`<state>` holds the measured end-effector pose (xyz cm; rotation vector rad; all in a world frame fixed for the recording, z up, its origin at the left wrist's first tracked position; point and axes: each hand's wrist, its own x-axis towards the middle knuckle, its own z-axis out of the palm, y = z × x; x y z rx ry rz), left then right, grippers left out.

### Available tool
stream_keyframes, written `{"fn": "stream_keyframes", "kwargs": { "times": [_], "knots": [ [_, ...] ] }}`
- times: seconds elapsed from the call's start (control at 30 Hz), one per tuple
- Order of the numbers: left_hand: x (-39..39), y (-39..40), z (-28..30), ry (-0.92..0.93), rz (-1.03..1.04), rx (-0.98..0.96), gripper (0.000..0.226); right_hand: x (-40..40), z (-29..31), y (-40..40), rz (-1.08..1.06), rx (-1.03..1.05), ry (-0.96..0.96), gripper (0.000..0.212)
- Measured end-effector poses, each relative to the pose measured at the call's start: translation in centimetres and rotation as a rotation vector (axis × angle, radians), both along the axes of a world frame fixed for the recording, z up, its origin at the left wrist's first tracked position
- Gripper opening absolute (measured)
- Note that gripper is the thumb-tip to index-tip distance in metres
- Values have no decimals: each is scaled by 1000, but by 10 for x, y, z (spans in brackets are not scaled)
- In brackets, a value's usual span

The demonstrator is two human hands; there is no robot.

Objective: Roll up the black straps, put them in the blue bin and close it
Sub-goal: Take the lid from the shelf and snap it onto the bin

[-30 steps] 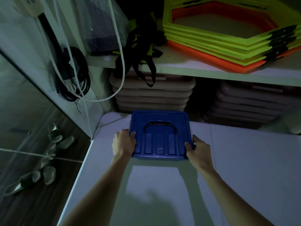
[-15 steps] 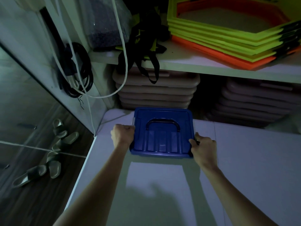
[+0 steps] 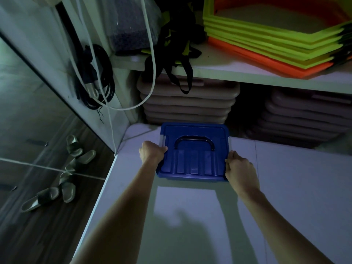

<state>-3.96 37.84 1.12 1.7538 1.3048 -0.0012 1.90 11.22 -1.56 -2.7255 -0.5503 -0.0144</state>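
The blue bin (image 3: 194, 159) stands on the white table (image 3: 285, 187) near its far left corner, its lid on top with a dark handle lying flat. My left hand (image 3: 151, 152) grips the lid's left edge, fingers curled over it. My right hand (image 3: 241, 170) grips the right edge near the front corner. A bundle of black straps (image 3: 175, 44) hangs over the edge of the shelf above the bin. The bin's inside is hidden by the lid.
Yellow and orange hexagonal frames (image 3: 276, 31) lie stacked on the white shelf (image 3: 228, 71). Beige stacked boards (image 3: 188, 103) fill the space under it. Black cables (image 3: 97, 77) and a white cord (image 3: 150, 69) hang at left. Sandals (image 3: 62, 172) lie on the dark floor.
Both hands have shifted from flat on the lid's front corners to gripping its side edges. The view has tilted slightly; the bin stays in place.
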Motion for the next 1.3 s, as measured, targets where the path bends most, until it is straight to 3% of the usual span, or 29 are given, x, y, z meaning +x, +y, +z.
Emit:
{"fn": "stream_keyframes", "kwargs": {
  "times": [0.1,0.17,0.3,0.4,0.47,0.57,0.63,0.83,0.97,1.1,1.3],
  "knots": [
    [-2,0,-2,16,-21,34,52,11,9,-6,-144,361,142,30],
    [-2,0,-2,22,-57,72,54,27,11,-11,-387,657,414,14],
    [-1,1,-3,37,-79,88,52,38,15,-7,-533,818,882,11],
    [1,2,-3,51,-92,72,41,39,24,-6,-546,877,1014,11],
    [4,3,-4,68,-99,70,39,41,26,-5,-518,816,1007,13],
    [6,5,-9,74,-106,66,38,45,20,3,-369,417,842,24],
    [6,6,-10,79,-113,79,36,45,16,10,-323,286,755,28],
    [9,0,-5,113,-211,167,51,39,20,-1,-285,247,657,33],
    [29,-35,6,30,-315,206,57,40,28,-42,-340,319,565,34],
    [63,-92,18,-24,-417,184,47,54,46,-99,-390,396,493,14],
    [101,-175,25,-72,-493,115,36,79,60,-177,-438,419,484,17]
  ]
}}
